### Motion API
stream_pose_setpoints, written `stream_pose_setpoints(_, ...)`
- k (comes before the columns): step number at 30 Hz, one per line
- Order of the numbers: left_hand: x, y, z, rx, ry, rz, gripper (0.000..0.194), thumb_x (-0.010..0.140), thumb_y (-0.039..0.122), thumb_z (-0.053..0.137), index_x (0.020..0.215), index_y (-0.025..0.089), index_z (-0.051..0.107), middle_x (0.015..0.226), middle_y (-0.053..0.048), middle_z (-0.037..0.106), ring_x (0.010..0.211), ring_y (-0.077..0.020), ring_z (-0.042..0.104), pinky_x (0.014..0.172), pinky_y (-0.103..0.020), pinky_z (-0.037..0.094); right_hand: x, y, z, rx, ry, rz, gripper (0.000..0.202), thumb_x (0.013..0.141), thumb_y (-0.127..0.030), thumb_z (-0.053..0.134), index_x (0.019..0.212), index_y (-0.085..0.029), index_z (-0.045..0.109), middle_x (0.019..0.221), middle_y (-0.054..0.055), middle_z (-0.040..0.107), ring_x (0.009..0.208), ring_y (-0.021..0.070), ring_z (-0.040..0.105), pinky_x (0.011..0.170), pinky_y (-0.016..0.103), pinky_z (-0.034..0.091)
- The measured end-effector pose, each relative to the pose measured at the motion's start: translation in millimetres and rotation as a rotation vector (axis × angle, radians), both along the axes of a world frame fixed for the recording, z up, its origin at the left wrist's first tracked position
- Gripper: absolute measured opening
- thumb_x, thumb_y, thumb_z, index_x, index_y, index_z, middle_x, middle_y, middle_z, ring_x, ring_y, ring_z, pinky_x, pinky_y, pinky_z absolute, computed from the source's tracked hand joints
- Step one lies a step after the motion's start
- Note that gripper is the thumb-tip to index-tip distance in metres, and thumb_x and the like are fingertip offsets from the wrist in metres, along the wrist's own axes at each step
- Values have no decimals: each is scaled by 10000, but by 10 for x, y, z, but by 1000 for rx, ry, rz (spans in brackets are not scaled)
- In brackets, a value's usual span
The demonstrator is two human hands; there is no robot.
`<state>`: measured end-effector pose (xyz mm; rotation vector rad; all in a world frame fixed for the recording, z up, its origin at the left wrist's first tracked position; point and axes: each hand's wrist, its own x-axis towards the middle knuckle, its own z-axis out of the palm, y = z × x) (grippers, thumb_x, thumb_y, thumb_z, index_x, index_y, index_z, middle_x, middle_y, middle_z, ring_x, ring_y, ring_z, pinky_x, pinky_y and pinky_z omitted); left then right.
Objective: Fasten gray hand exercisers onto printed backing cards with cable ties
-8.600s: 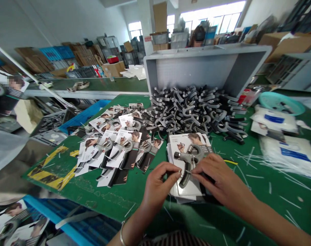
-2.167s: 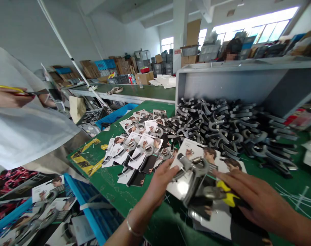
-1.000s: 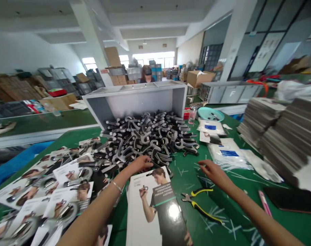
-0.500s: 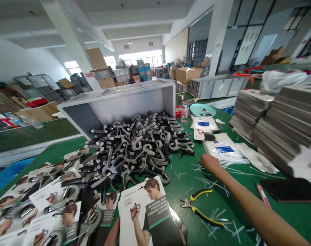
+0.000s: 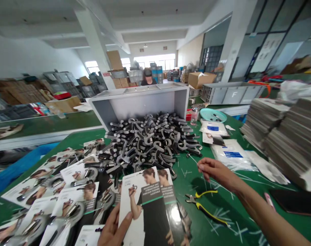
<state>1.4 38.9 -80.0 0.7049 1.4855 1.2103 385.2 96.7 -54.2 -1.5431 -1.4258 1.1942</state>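
Near the bottom centre, my left hand (image 5: 114,227) grips the printed cards (image 5: 155,212) by their left edge, thumb on the front. My right hand (image 5: 213,171) is raised over the green table at centre right, fingers pinched on a thin white cable tie (image 5: 193,158). Behind both hands, a heap of grey and black hand grips (image 5: 150,143) spills from a tipped grey crate (image 5: 145,100). Yellow and black pliers (image 5: 206,208) lie below my right hand, beside scattered cable ties (image 5: 218,218).
Cards with grips (image 5: 73,201) cover the left side. To the right are bags of ties (image 5: 232,153), a white glove (image 5: 269,167), stacked cards (image 5: 288,136) and a dark phone (image 5: 296,201). A turquoise plate (image 5: 213,115) stands behind. A person (image 5: 148,78) is beyond the crate.
The view has shifted left. My left hand shows more, and the held cards are now fanned apart. My right hand has lifted slightly, its fingers more visible with a tie between them.
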Motion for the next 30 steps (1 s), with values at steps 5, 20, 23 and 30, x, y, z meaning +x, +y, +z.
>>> stream_pose_setpoints(5,-13,-37,6,46,-75,6,768,618,512,846,1293,231,609,1199,-87,737,1168,-340,655,944,-402,559,-577,-33,182,-69,423,132,310,865,-467,698,882,-165,631,779,-9,591,547,64,451,527,221,424)
stream_pose_setpoints(20,-277,-140,44,180,-118,-65,580,752,359,775,1278,191,597,1360,-125,637,1284,-309,569,1094,-423,417,-1732,154,678,188,498,197,233,948,-423,599,920,-220,489,751,4,713,508,115,626,501,240,506)
stream_pose_setpoints(23,-315,-164,125,224,-112,-62,515,793,301,733,1277,197,594,1387,-104,618,1299,-286,555,1116,-403,384,-2149,159,648,318,404,302,220,963,-416,574,957,-236,448,830,14,719,632,159,705,553,277,564)
stream_pose_setpoints(30,-403,-177,84,229,-144,-29,477,813,265,709,1270,197,591,1341,-95,652,1256,-270,587,1073,-378,416,-2397,23,193,442,88,352,182,1035,-415,418,1027,-235,398,795,19,712,545,126,666,531,256,550)
